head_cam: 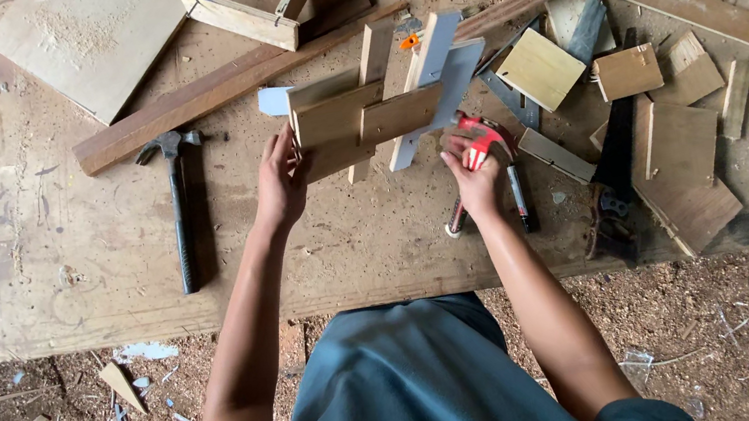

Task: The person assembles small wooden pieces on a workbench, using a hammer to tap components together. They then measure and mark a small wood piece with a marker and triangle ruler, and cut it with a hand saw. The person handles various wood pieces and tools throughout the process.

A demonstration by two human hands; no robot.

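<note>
Left hand (280,178) grips flat plywood assembly (358,122).

We find a wooden assembly (370,120) at the middle of the desk (79,260), the left hand (280,178) on its left end. The right hand (473,174) lies just right of it, on a hand tool (479,168). A hammer (179,208) lies well to the left. Offcuts (680,159) lie to the right, long battens (213,90) behind.
</note>
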